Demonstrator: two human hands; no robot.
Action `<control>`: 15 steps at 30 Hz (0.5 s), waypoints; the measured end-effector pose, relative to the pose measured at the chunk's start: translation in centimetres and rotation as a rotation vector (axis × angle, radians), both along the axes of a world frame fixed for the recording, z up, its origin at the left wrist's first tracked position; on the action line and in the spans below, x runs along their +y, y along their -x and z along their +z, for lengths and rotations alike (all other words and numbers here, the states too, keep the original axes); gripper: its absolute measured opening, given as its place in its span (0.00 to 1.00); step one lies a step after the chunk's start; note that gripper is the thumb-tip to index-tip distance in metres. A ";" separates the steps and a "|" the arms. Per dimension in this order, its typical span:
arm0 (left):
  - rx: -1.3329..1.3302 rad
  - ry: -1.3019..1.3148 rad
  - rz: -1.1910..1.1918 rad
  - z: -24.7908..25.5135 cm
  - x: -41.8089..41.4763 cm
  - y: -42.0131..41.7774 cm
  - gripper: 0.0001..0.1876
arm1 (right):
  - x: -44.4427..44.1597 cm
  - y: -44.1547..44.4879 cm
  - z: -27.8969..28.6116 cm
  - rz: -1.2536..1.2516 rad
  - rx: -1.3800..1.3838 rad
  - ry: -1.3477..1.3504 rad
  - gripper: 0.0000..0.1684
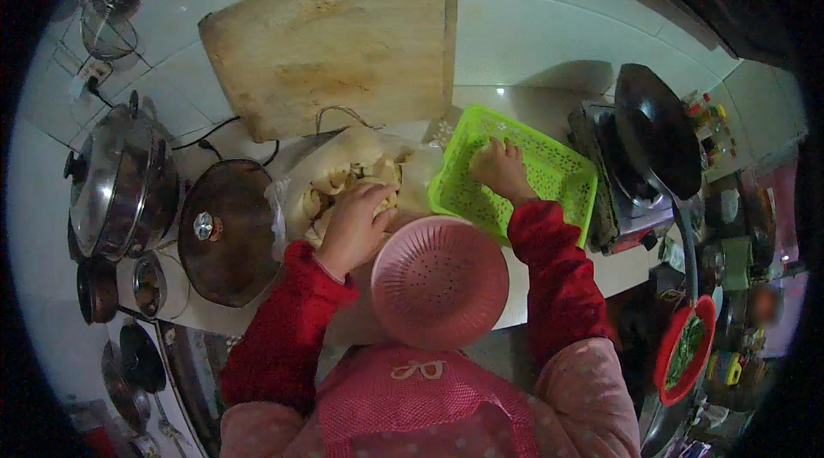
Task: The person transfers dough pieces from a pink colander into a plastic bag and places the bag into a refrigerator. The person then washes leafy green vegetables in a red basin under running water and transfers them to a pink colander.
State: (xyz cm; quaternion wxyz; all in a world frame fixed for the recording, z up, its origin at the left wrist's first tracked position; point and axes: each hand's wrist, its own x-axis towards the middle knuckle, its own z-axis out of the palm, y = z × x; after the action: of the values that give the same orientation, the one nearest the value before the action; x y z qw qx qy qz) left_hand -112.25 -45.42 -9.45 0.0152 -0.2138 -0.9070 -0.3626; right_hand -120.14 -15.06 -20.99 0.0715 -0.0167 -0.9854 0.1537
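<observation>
A translucent plastic bag (293, 203) lies open on the counter, with pale, brown-edged pieces of food (341, 178) inside. My left hand (357, 223) reaches over these pieces, its fingertips among them. Whether it grips one is hidden. Inside a bright green plastic basket (566, 200) with flower-shaped holes, my right hand (505, 171) has its fingers curled near the left side. A pale patch shows at its fingers; I cannot tell whether that is a piece of food. A pink plastic colander (441, 281) sits between my forearms, close to my apron (418, 410).
A wooden cutting board (341, 46) leans on the tiled wall. Left stand a lidded steel pot (119, 184) and a dark lid (232, 232) with a knob. A wok (656, 129) sits tilted by the gas stove (621, 187); a red basin (689, 348) holds leafy greens.
</observation>
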 end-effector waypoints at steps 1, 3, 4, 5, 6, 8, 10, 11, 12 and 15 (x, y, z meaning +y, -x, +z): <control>0.087 -0.006 0.031 1.3 -0.6 -1.2 0.17 | -0.4 0.4 -0.4 0.018 -0.035 -0.035 0.47; 0.254 -0.021 0.084 2.8 -1.7 -3.9 0.16 | -0.5 0.9 -1.9 0.046 -0.113 -0.113 0.50; 0.338 0.067 0.143 3.1 -2.5 -4.7 0.19 | 0.2 1.7 -2.3 0.059 -0.150 -0.010 0.50; 0.421 0.155 0.200 3.4 -3.4 -5.5 0.21 | 1.1 1.7 -2.8 0.025 -0.100 0.049 0.46; 0.504 0.254 0.269 3.7 -4.5 -6.1 0.24 | 1.3 1.8 -3.6 0.006 -0.050 0.115 0.43; 0.511 0.260 0.467 2.9 -5.6 -6.6 0.33 | 0.3 0.7 -1.9 -0.122 0.049 0.287 0.43; 0.442 0.229 0.592 2.4 -6.0 -6.8 0.47 | -0.3 -0.2 -1.0 -0.057 0.304 0.628 0.44; 0.408 0.187 0.622 2.0 -6.4 -6.8 0.47 | -0.8 -0.8 -0.6 -0.023 0.432 0.798 0.45; 0.375 0.164 0.667 1.7 -7.0 -7.0 0.48 | -3.9 -2.6 3.2 0.061 0.435 0.976 0.46; 0.362 -0.020 0.696 -0.8 -8.8 -5.9 0.36 | -10.2 -7.1 10.5 0.460 0.366 0.819 0.45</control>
State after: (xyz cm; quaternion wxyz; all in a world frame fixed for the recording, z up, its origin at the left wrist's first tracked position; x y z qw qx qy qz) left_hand -106.35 -54.24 -10.25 0.2990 0.0461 -0.9043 -0.3010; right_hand -113.08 -25.27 -10.49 0.1951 0.2014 -0.7937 0.5398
